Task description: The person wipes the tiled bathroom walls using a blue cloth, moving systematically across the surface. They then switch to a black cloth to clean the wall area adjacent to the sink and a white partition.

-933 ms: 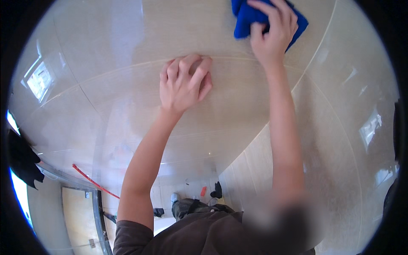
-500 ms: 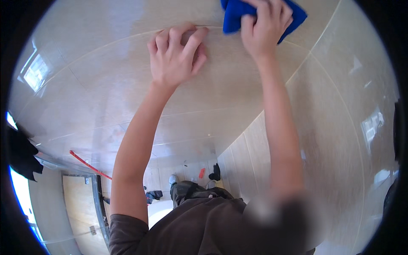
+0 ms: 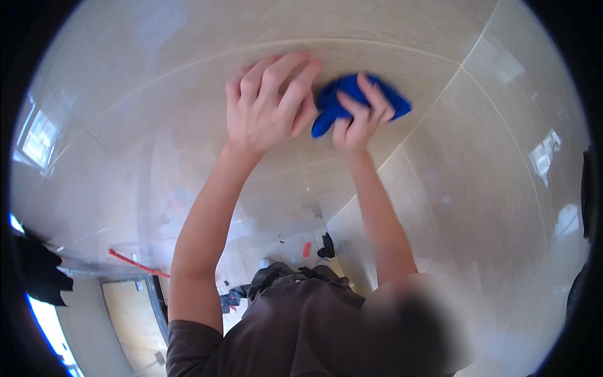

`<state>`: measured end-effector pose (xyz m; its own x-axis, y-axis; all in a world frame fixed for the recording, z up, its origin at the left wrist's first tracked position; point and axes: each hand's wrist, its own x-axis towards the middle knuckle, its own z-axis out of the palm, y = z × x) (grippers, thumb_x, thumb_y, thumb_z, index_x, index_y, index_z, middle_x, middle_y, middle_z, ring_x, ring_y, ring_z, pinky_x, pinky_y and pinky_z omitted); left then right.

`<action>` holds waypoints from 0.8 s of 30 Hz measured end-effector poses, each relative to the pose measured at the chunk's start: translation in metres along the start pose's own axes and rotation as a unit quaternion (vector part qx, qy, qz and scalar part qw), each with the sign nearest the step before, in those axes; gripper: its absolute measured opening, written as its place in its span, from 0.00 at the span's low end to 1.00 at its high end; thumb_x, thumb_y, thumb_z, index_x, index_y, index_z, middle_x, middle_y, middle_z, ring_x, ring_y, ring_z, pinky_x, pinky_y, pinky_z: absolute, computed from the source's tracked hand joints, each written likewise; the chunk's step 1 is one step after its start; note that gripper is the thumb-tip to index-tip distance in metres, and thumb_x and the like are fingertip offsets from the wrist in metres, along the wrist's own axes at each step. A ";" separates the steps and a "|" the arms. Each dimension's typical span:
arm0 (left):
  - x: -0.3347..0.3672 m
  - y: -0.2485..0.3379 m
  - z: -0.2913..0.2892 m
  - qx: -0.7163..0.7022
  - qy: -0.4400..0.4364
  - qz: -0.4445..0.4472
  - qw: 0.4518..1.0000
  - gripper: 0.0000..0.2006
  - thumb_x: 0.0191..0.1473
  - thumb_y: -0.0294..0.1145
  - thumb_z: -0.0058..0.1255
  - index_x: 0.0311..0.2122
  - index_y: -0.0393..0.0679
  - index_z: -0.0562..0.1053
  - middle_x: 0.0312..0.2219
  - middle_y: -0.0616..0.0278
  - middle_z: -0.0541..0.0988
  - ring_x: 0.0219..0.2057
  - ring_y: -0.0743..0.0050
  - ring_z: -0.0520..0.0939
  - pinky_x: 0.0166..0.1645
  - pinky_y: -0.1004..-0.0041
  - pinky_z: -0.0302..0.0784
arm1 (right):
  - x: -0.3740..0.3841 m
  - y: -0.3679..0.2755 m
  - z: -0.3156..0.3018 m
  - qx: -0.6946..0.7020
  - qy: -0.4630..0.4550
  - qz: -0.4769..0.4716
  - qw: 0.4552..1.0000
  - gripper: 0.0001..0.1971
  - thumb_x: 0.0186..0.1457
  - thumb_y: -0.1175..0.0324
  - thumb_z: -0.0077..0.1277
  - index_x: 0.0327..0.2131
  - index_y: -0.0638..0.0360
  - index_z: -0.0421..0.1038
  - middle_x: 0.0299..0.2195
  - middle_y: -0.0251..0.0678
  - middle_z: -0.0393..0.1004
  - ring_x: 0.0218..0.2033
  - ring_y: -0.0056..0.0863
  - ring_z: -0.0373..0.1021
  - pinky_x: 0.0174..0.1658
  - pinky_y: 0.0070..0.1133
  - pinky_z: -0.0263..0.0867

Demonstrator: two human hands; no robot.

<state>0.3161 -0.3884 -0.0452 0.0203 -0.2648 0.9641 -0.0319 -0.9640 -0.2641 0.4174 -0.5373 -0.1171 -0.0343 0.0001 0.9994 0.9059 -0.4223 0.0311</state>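
Note:
My left hand (image 3: 267, 103) lies flat with fingers spread on a glossy beige tiled surface (image 3: 157, 125). Just right of it, my right hand (image 3: 359, 119) presses a bunched blue cloth (image 3: 333, 103) against the same tiles, fingers curled over it. The cloth's left edge almost touches my left hand's fingers. Both forearms run down the picture to a brown-shirted torso (image 3: 295, 327) at the bottom.
A tile seam (image 3: 452, 94) runs diagonally to the right of the cloth, where a second tiled face begins. Bright window glints show on the tiles at left and right. Low in the picture are a red stick (image 3: 135, 262), dark small items (image 3: 325, 246) and a wooden door (image 3: 129, 314).
My right hand has brought the blue cloth down from the top edge and leftward, next to my left hand. My left hand has shifted slightly and stays flat on the tiles.

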 end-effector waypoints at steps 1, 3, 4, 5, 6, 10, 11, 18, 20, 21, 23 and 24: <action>-0.005 0.000 0.000 -0.019 -0.010 0.009 1.000 0.21 0.41 0.35 0.57 0.45 0.61 0.74 0.44 0.78 0.74 0.42 0.74 0.71 0.44 0.69 0.62 | -0.029 0.002 0.000 -0.015 0.004 0.012 1.000 0.16 0.45 0.72 0.49 0.40 0.44 0.76 0.55 0.39 0.69 0.55 0.38 0.59 0.58 0.33 0.55; -0.005 0.001 0.000 -0.038 -0.031 0.017 0.999 0.18 0.42 0.36 0.57 0.43 0.60 0.73 0.42 0.78 0.74 0.41 0.73 0.72 0.42 0.69 0.61 | -0.045 -0.001 -0.005 -0.054 0.000 0.039 0.998 0.18 0.45 0.73 0.50 0.42 0.45 0.76 0.56 0.41 0.67 0.55 0.38 0.59 0.57 0.33 0.53; -0.004 0.003 0.000 -0.041 -0.045 0.015 0.998 0.16 0.42 0.37 0.56 0.41 0.60 0.73 0.41 0.78 0.74 0.40 0.74 0.73 0.42 0.70 0.62 | -0.035 -0.003 -0.008 -0.056 0.002 0.048 0.997 0.20 0.45 0.74 0.50 0.44 0.45 0.75 0.57 0.41 0.66 0.55 0.39 0.59 0.57 0.33 0.52; -0.004 0.003 -0.002 -0.043 -0.065 0.016 0.997 0.14 0.42 0.37 0.55 0.38 0.61 0.72 0.39 0.78 0.74 0.38 0.75 0.73 0.42 0.70 0.62 | -0.020 -0.007 -0.010 -0.055 0.004 0.063 0.996 0.22 0.45 0.74 0.51 0.46 0.45 0.75 0.57 0.41 0.65 0.56 0.39 0.59 0.57 0.33 0.51; -0.004 0.001 -0.003 -0.072 -0.057 0.015 0.996 0.13 0.42 0.37 0.56 0.37 0.59 0.72 0.37 0.77 0.74 0.37 0.74 0.73 0.41 0.70 0.62 | -0.003 -0.003 -0.008 -0.059 0.003 0.045 0.997 0.26 0.44 0.75 0.52 0.50 0.45 0.74 0.57 0.41 0.64 0.56 0.38 0.59 0.56 0.34 0.50; -0.008 -0.014 -0.013 -0.154 -0.063 0.010 0.986 0.10 0.42 0.37 0.57 0.32 0.55 0.70 0.30 0.73 0.74 0.30 0.71 0.74 0.38 0.70 0.60 | 0.076 -0.009 0.007 -0.019 0.024 -0.001 1.000 0.22 0.48 0.75 0.57 0.49 0.56 0.71 0.49 0.44 0.63 0.53 0.40 0.58 0.54 0.30 0.56; -0.007 -0.013 -0.013 -0.166 -0.062 0.005 0.984 0.10 0.41 0.36 0.57 0.31 0.54 0.70 0.29 0.73 0.73 0.29 0.70 0.74 0.37 0.70 0.60 | 0.084 -0.007 0.008 -0.035 0.030 -0.032 0.998 0.21 0.47 0.74 0.57 0.48 0.57 0.71 0.48 0.44 0.63 0.51 0.40 0.58 0.52 0.30 0.57; 0.003 0.003 -0.008 -0.147 -0.063 0.015 0.987 0.08 0.41 0.33 0.56 0.20 0.54 0.67 0.18 0.76 0.70 0.22 0.77 0.71 0.35 0.73 0.58 | -0.080 -0.010 -0.003 -0.042 0.068 0.157 0.984 0.23 0.48 0.68 0.57 0.49 0.59 0.68 0.44 0.49 0.62 0.47 0.43 0.59 0.51 0.35 0.57; 0.006 0.003 -0.008 -0.136 -0.068 0.023 0.988 0.08 0.41 0.33 0.56 0.20 0.55 0.67 0.18 0.78 0.71 0.22 0.78 0.71 0.34 0.74 0.58 | -0.147 -0.021 -0.009 -0.038 0.055 0.213 0.975 0.24 0.49 0.69 0.56 0.50 0.66 0.64 0.44 0.50 0.62 0.47 0.44 0.59 0.52 0.38 0.56; 0.006 0.000 -0.009 -0.124 -0.072 0.028 0.989 0.08 0.41 0.33 0.56 0.19 0.55 0.67 0.18 0.78 0.71 0.22 0.78 0.71 0.34 0.74 0.58 | -0.143 -0.023 -0.003 -0.036 0.060 0.216 0.974 0.24 0.50 0.69 0.55 0.51 0.66 0.64 0.44 0.51 0.62 0.47 0.44 0.59 0.52 0.38 0.55; 0.005 -0.001 -0.009 -0.118 -0.078 0.031 0.989 0.08 0.40 0.33 0.56 0.19 0.55 0.67 0.17 0.78 0.72 0.21 0.79 0.71 0.34 0.74 0.58 | -0.122 -0.030 -0.001 -0.041 0.064 0.227 0.971 0.24 0.50 0.70 0.55 0.51 0.66 0.63 0.43 0.51 0.62 0.47 0.45 0.59 0.53 0.38 0.55; 0.005 -0.002 -0.011 -0.114 -0.086 0.035 0.989 0.08 0.40 0.33 0.56 0.18 0.55 0.67 0.17 0.78 0.72 0.21 0.79 0.71 0.34 0.74 0.58 | -0.097 -0.029 0.004 -0.032 0.082 0.224 0.971 0.23 0.51 0.70 0.55 0.51 0.65 0.64 0.44 0.51 0.62 0.47 0.45 0.59 0.52 0.37 0.55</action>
<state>0.3050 -0.3876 -0.0397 0.1789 -0.3506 0.9193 -0.2634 -0.9173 -0.2986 0.3966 -0.5211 -0.2147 0.2866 -0.3386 0.8962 0.8172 -0.4019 -0.4132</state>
